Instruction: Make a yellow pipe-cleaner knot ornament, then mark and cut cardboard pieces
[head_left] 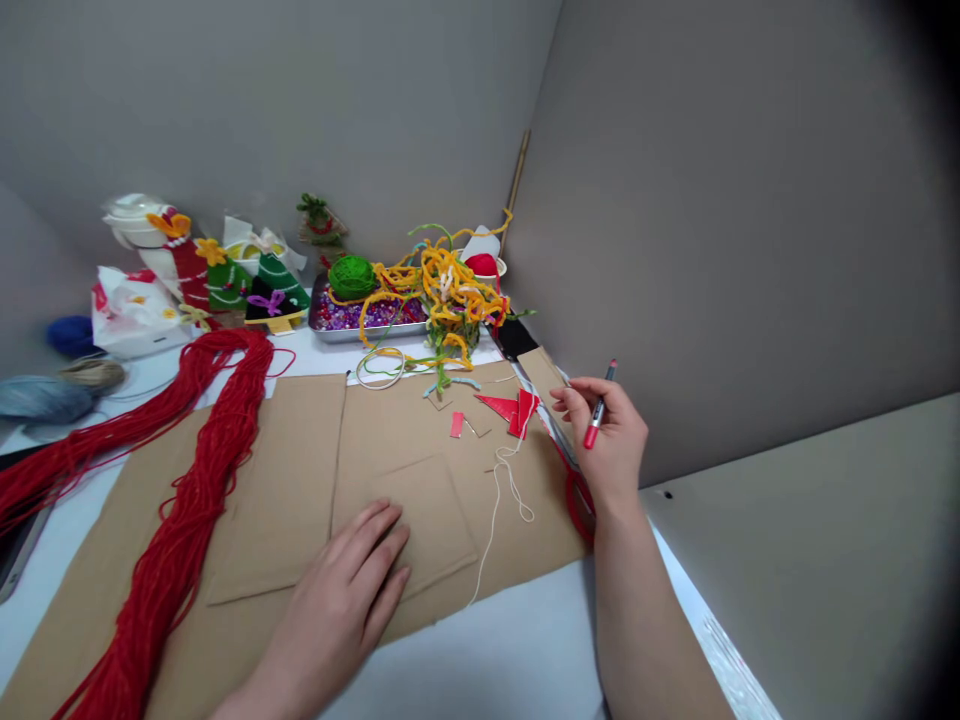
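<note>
My left hand lies flat with its fingers stretched, on a square cardboard piece that rests on a larger cardboard sheet. A red-tipped marker pen is held tilted in my right hand, its red end pointing down. The thumb and index finger of that hand are at a narrow cardboard strip; whether they grip it I cannot tell. Below the right wrist show the red handles of scissors, partly covered. Red scraps and a loose white string lie between the hands.
A thick hank of red yarn runs along the left. At the back stand a metal tray of beads, a green yarn ball, tangled yellow yarn and felt tree decorations. A grey wall rises at right.
</note>
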